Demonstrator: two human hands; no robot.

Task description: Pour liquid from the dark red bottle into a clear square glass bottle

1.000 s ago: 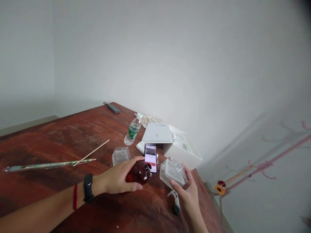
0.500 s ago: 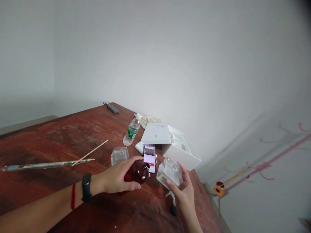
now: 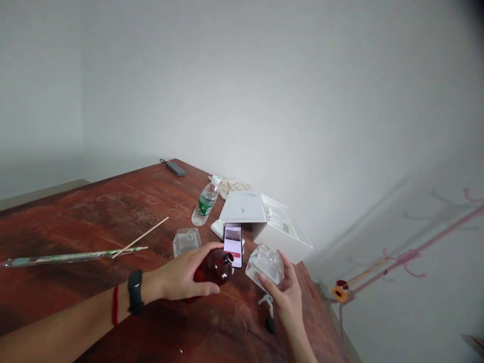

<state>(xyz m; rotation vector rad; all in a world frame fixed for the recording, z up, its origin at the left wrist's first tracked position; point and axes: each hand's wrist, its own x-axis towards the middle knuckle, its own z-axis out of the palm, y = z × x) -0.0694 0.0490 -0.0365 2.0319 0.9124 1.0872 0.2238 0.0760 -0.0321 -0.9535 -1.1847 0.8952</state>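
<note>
My left hand (image 3: 191,275) is wrapped round a dark reddish-brown bottle (image 3: 215,268), whose uncapped neck tilts to the right. In my right hand (image 3: 285,287) is a clear angular plastic container (image 3: 265,266), held tilted between thumb and fingers. The bottle's mouth and the container are apart. A second clear container (image 3: 187,239) stands on the table just beyond my left hand. Between and behind my hands a phone (image 3: 233,244) with a lit screen leans by the white box. Below the right container lies a white pump head with a black cap (image 3: 269,315).
On the wooden table (image 3: 94,212) stand a water bottle (image 3: 206,200) and an open white box (image 3: 282,227). Thin wooden sticks (image 3: 139,238), one pack wrapped in plastic, lie at left. A grey device (image 3: 175,168) and a cloth (image 3: 236,186) are farther back. A pink rack (image 3: 408,259) stands right.
Almost nothing differs. My right hand has tilted the clear container very slightly; my left hand still holds the brown bottle in the same place.
</note>
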